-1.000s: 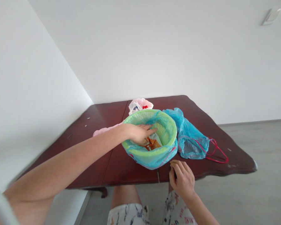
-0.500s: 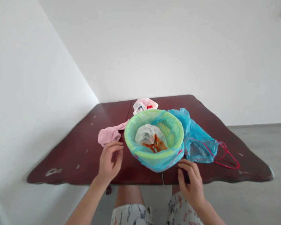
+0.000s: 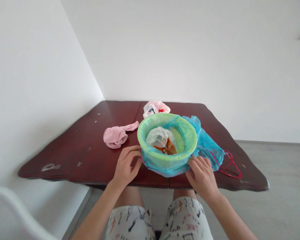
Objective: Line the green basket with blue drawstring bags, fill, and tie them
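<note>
A light green plastic basket (image 3: 141, 130) stands near the table's front edge, with a blue drawstring trash bag (image 3: 165, 170) draped over its near rim and lining it. Crumpled white translucent plastic (image 3: 158, 134) and orange-brown scraps (image 3: 170, 147) lie inside. My left hand (image 3: 126, 165) pinches the bag's red-corded edge at the basket's left side. On the opposite side, my right hand (image 3: 202, 171) has its fingers closed on the bag's edge below the rim. The rest of the blue bag (image 3: 208, 146), with a red drawstring loop (image 3: 231, 166), spreads out to the right.
A crumpled pink cloth (image 3: 115, 136) rests left of the basket. Behind it sits a white-pink plastic bag (image 3: 156, 107) with red and dark bits showing. The dark red wooden table (image 3: 72, 150) reaches toward the white walls. A pale curved bar (image 3: 17, 210) shows at lower left.
Both hands have moved in to the basket's sides and closed on the blue bag's edge; before, they hovered apart from it. The camera view has shifted slightly.
</note>
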The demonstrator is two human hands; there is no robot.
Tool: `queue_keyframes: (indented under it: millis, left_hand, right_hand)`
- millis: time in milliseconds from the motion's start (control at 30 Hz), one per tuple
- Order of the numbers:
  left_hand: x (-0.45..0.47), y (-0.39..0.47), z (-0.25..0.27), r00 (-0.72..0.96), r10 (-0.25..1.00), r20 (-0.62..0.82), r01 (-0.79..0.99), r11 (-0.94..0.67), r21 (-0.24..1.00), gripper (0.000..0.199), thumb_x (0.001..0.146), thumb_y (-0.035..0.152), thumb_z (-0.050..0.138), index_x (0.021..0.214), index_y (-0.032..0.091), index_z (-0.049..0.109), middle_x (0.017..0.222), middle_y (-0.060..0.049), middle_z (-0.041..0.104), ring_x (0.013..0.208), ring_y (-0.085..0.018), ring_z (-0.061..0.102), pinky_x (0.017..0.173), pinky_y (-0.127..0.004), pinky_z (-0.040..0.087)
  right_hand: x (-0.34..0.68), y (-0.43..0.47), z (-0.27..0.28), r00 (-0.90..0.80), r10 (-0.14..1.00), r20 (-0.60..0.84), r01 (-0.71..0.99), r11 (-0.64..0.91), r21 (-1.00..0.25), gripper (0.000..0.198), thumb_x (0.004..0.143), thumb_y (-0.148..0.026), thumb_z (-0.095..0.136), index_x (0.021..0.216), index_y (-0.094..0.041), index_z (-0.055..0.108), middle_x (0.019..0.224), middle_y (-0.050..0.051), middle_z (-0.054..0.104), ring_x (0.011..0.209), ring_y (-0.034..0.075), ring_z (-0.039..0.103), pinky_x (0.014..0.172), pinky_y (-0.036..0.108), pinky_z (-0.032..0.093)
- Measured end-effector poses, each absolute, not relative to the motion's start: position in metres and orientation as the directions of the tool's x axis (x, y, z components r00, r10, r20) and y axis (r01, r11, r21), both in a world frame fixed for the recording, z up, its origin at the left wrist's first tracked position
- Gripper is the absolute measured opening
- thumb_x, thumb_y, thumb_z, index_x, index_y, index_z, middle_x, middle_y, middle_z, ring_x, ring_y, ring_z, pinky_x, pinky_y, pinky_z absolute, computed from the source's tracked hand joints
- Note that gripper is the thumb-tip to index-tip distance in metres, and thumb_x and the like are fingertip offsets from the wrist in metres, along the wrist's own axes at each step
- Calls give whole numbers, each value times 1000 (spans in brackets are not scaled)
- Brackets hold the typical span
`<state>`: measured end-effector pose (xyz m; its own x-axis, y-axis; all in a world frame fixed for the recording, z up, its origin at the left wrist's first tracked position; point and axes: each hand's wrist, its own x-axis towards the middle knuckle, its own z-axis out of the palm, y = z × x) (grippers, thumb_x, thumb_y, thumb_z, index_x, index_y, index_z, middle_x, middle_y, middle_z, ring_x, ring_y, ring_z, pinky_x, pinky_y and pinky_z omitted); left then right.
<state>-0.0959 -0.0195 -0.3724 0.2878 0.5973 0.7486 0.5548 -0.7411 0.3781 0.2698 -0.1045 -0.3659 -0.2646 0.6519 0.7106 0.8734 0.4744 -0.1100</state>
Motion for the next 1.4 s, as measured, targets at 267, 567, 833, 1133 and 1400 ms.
queue_keyframes:
  millis: [267,567,833,1133,1400]
  left_hand:
    - [-99,-19,-353,156,756,635,217,-654,725,11,125,40,60,124,29,58,117,-8,84,73,-19,77,70,-35,66]
    - [-94,-9,-299,370,591,716,244,-806,540,25,121,46,68,130,25,80,108,-8,81,93,-23,74,82,-37,57]
    - [-86,-23,-296,238,669,704,409,-726,553,34,123,48,62,108,25,83,95,-6,81,86,-24,72,81,-40,54]
    - [-72,-14,-296,20,702,711,400,-658,638,17,112,36,76,104,26,87,103,-5,86,94,-25,77,82,-38,59]
    - [-71,-11,-301,12,552,834,352,-783,513,8,109,29,82,102,27,85,102,-5,81,100,-26,73,96,-42,60]
  right_hand:
    - [302,-98,-297,-513,678,526,744,657,-120,14,123,-32,68,111,-25,71,100,5,78,93,24,72,83,40,51]
    - [306,-88,-257,-602,476,641,657,751,59,38,123,-28,69,88,-27,54,77,-2,59,71,18,53,69,38,43]
    - [280,-113,-273,-545,520,657,525,823,-215,25,122,-24,70,97,-24,66,85,1,64,79,18,61,71,35,48]
    - [285,-101,-265,-518,756,400,465,642,-609,15,117,-34,79,129,-31,87,101,4,72,82,18,66,70,33,56]
    - [273,-105,-266,-398,781,482,394,620,-679,20,122,-27,66,121,-31,85,117,7,79,103,22,76,80,34,59]
